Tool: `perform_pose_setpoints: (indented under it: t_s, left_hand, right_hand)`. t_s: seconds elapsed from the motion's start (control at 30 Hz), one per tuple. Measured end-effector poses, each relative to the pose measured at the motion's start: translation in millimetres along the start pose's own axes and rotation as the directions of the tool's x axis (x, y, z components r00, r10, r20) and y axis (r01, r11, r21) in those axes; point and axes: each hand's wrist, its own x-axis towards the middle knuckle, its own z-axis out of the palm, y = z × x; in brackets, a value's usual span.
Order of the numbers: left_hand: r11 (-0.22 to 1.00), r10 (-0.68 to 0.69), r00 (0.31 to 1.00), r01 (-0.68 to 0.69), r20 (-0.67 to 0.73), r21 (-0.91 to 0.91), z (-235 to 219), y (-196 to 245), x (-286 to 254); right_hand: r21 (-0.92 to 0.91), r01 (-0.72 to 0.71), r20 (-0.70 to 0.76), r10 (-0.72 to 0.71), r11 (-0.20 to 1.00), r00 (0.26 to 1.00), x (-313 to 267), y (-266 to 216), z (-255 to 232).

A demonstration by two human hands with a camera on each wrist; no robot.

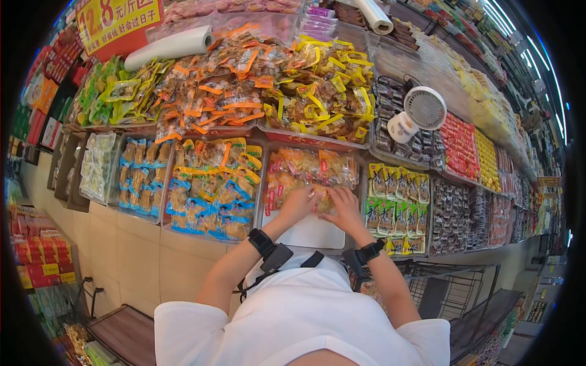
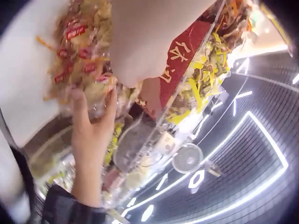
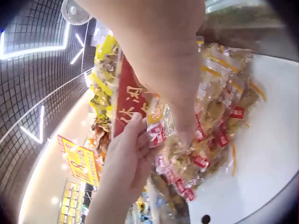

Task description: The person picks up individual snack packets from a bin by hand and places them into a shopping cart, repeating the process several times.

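Note:
Clear snack packets with red labels [image 1: 287, 163] fill the back of a shallow tray, and its white base [image 1: 314, 236] shows bare at the front. Over the pile's front part, my left hand [image 1: 298, 205] has its fingers curled at a red-labelled packet [image 3: 157, 134], which it pinches in the right wrist view. Close on the right, my right hand [image 1: 345, 208] reaches onto the same pile. Its thumb and finger are straight and spread against the packets in the left wrist view. My palms hide part of the pile.
Trays of blue-edged packets [image 1: 210, 210] and green and yellow packets [image 1: 397, 210] flank this one. Behind rise heaps of orange-edged [image 1: 220, 91] and yellow-edged packets [image 1: 323, 85]. A small white fan [image 1: 425, 108] stands back right, and a cart [image 1: 452, 290] is near my right side.

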Motion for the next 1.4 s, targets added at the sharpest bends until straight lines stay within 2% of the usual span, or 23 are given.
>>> perform_pose_setpoints:
  t_s: [0.03,0.07,0.1,0.13,0.17,0.2,0.27,0.33,0.47,0.53,0.67,0.87,0.93,1.0,1.07,1.1,1.17,1.2,1.27,1.3,1.33,1.4]
  left_hand:
    - [0.93,0.242,0.965,-0.201,-0.099,0.309,-0.5,-7.2,0.9]
    - [0.727,0.487,0.866,-0.329,-0.114,0.602,-2.0,-14.3,1.1]
    - [0.73,0.482,0.868,-0.326,-0.115,0.601,-4.1,-21.7,-0.7]
    - [0.662,0.494,0.866,-0.315,-0.079,0.68,-7.1,-29.5,-4.0]
    - [0.585,0.501,0.864,-0.302,-0.043,0.752,-10.0,-36.6,-5.9]
    - [0.587,0.497,0.867,-0.298,-0.044,0.753,-13.1,-39.8,-7.1]
    - [0.504,0.469,0.882,-0.302,0.037,0.809,-17.2,-44.9,-8.3]
    - [0.511,0.47,0.882,-0.304,0.035,0.804,-21.2,-46.3,-7.6]
    - [0.557,0.436,0.9,-0.277,0.008,0.783,-25.7,-47.9,-5.4]
    - [0.567,0.422,0.907,-0.27,0.007,0.778,-30.3,-44.3,-6.1]
    - [0.554,0.421,0.907,-0.282,0.029,0.783,-34.7,-35.8,-11.1]
    - [0.526,0.462,0.885,-0.324,0.056,0.786,-28.1,-28.0,-29.0]
    - [0.506,0.488,0.87,-0.344,0.066,0.791,-25.2,-27.5,-35.4]
    - [0.482,0.518,0.851,-0.378,0.091,0.791,-17.6,-23.3,-40.2]
    - [0.53,0.554,0.83,-0.41,0.064,0.742,-5.3,-13.7,-43.1]
    - [0.516,0.563,0.82,-0.442,0.098,0.734,2.0,-6.2,-42.9]
    - [0.593,0.6,0.788,-0.553,0.137,0.585,21.3,12.4,-45.2]
    - [0.58,0.605,0.775,-0.586,0.181,0.566,33.1,21.4,-47.1]
    - [0.658,0.632,0.736,-0.675,0.242,0.333,60.6,42.2,-49.2]
    - [0.622,0.688,0.667,-0.745,0.284,0.243,76.1,53.7,-48.7]
    - [0.61,0.69,0.642,-0.764,0.335,0.208,93.3,64.2,-51.0]
    - [0.683,0.638,0.625,-0.729,0.45,0.044,129.1,81.6,-61.5]
  right_hand:
    - [-0.007,-0.011,-0.003,0.011,1.0,1.0,2.5,4.7,6.9]
    - [-0.005,-0.012,0.002,0.012,1.0,1.0,4.3,9.2,13.6]
    - [-0.083,-0.013,-0.001,0.013,0.996,1.0,7.1,10.2,16.4]
    - [-0.16,-0.013,-0.005,0.012,0.987,1.0,9.5,11.4,18.7]
    - [-0.158,-0.01,-0.001,0.009,0.987,1.0,11.2,12.7,19.9]
    - [-0.118,-0.027,0.021,0.03,0.993,0.999,12.6,11.5,18.3]
    - [-0.076,-0.051,0.045,0.054,0.996,0.998,14.0,11.7,18.4]
    - [0.021,-0.062,0.071,0.06,0.998,0.996,13.4,13.1,19.3]
    - [-0.008,0.011,0.044,-0.011,1.0,0.999,15.4,11.4,24.2]
    - [-0.078,0.061,0.023,-0.059,0.995,0.998,17.9,8.7,27.6]
    - [-0.045,0.042,0.028,-0.041,0.998,0.999,19.0,0.8,20.3]
    - [0.016,0.066,-0.081,-0.064,0.998,0.995,-6.6,-1.2,2.8]
    - [0.136,0.034,-0.19,-0.008,0.99,0.982,-24.6,0.3,-5.6]
    - [0.168,0.008,-0.243,0.034,0.986,0.969,-45.8,2.7,-16.5]
    - [0.198,-0.032,-0.296,0.091,0.98,0.951,-70.3,6.4,-25.2]
    - [0.192,-0.068,-0.355,0.134,0.979,0.925,-84.4,8.7,-28.4]
    - [0.229,-0.136,-0.462,0.231,0.964,0.856,-112.6,9.5,-39.2]
    - [0.235,-0.178,-0.473,0.273,0.956,0.838,-128.1,10.6,-43.3]
    - [0.263,-0.28,-0.56,0.383,0.923,0.734,-162.1,13.6,-51.7]
    - [0.306,-0.337,-0.562,0.455,0.89,0.691,-179.3,11.0,-61.0]
    - [0.317,-0.385,-0.57,0.499,0.867,0.653,-197.9,13.1,-61.9]
    - [0.347,-0.496,-0.63,0.59,0.796,0.506,-242.8,15.5,-63.2]
